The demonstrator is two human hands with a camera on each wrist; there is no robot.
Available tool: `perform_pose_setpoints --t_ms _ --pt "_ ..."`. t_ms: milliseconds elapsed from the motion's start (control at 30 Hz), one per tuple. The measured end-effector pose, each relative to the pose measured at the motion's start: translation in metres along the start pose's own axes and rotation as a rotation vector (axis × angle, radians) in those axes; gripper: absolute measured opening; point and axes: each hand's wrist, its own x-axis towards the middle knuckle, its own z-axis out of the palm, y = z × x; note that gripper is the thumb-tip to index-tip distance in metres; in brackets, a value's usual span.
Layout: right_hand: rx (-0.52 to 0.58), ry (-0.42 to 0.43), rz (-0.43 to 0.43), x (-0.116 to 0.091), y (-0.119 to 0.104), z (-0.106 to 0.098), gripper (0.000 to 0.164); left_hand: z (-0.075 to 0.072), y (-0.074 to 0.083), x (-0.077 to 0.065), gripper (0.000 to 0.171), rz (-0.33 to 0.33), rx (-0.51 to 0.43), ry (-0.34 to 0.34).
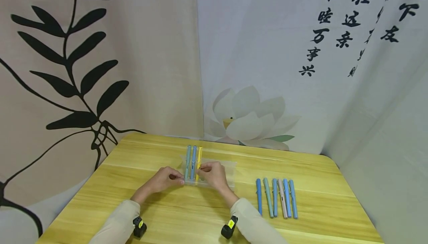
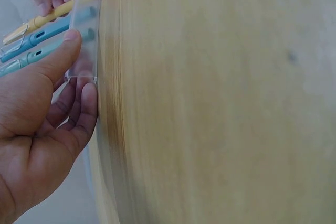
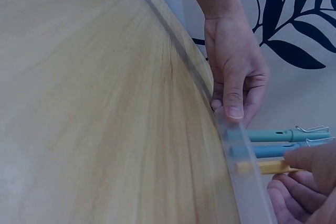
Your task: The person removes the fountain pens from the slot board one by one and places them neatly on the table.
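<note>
A clear plastic tray (image 1: 230, 169) lies on the table, a green pen (image 1: 188, 162) and a blue pen (image 1: 193, 162) side by side at its left end. Beside them is a yellow pen (image 1: 199, 154), which my right hand (image 1: 214, 176) pinches between thumb and fingers. My left hand (image 1: 166, 178) grips the tray's near left corner; in the left wrist view its thumb (image 2: 65, 56) presses the rim from above while the other fingers curl at the side. In the right wrist view, the yellow pen's end (image 3: 268, 168) sits at the tray's near wall, parallel to the other two.
To the right on the wooden table (image 1: 317, 184), several blue, green and greyish-pink pens (image 1: 275, 199) lie in a row. A printed curtain (image 1: 160, 69) hangs behind the table's far edge. Both wrists wear small black devices (image 1: 229, 229).
</note>
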Motion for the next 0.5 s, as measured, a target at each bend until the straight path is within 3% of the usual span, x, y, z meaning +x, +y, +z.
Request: perform_pose_setpoints --t_ms 500 --pt "-0.01 0.035 -0.004 -0.001 -0.0008 0.0037 0.013 0.001 -0.0006 -0.0002 0.013 0.02 0.001 -0.001"
